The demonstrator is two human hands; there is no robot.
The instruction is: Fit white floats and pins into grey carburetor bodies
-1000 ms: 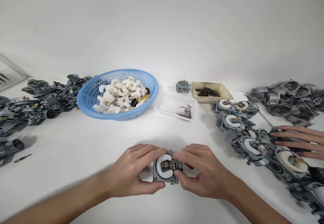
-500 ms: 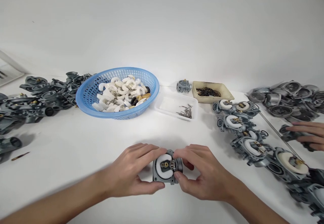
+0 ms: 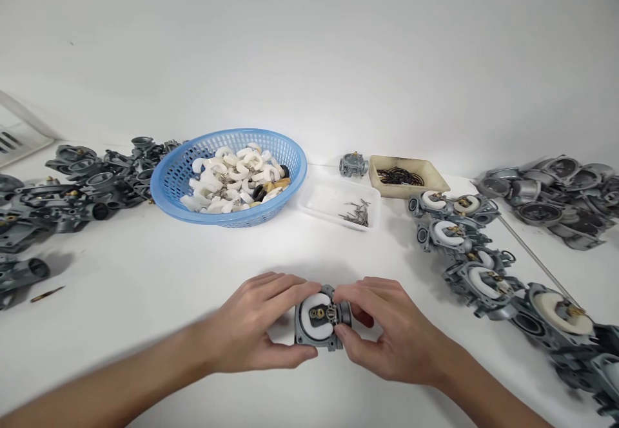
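Observation:
In front of me on the white table is a grey metal carburetor body (image 3: 302,336), its open side up. A white C-shaped float (image 3: 307,315) lies in it around brass parts. My left hand (image 3: 256,321) grips the body's left side, fingers at the back edge and thumb at the front. On the right side, my right hand (image 3: 387,331) has its index finger and thumb closed at the float's hinge end. Whether a small pin sits between those fingertips is too small to tell.
Behind stand a blue basket (image 3: 162,189) of white floats, a clear tray (image 3: 314,202) of small pins and a beige tray (image 3: 432,173) of dark rings. Carburetor bodies (image 3: 488,283) line the right; more (image 3: 99,183) are piled left. Metal bowls (image 3: 539,212) lie far right.
The other person's hand at the right edge has left the view, along with the dark part it held. My hands keep the same hold on the body; the whole view has shifted slightly.

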